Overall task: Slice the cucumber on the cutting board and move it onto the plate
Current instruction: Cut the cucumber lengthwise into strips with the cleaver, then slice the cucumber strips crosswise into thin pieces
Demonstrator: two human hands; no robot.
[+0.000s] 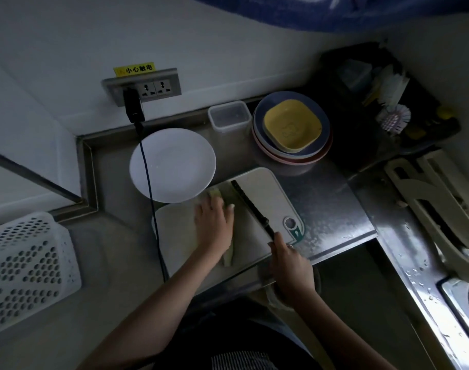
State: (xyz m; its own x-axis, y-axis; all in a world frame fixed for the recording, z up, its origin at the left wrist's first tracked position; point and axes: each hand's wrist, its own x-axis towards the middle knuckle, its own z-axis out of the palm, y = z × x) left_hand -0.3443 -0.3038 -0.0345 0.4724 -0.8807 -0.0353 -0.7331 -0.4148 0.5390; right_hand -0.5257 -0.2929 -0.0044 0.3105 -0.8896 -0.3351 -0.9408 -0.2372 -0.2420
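Observation:
A pale peeled cucumber (pixel 229 254) lies on the white cutting board (pixel 265 188), mostly hidden under my left hand (pixel 214 222). That hand lies flat on it with the fingers pointing away from me; a pale green bit shows past the fingertips. My right hand (pixel 289 268) grips the handle of a knife (pixel 250 206), whose dark blade runs across the board just right of my left hand. The empty white plate (pixel 172 164) sits behind the board's left end and touches it.
A black cable (pixel 150 198) hangs from a wall socket (pixel 150 88) across the plate and board edge. Behind the board are a clear container (pixel 229 114) and stacked plates with a yellow dish (pixel 292 125). A white perforated basket (pixel 25 268) is at left, a sink (pixel 460 303) at right.

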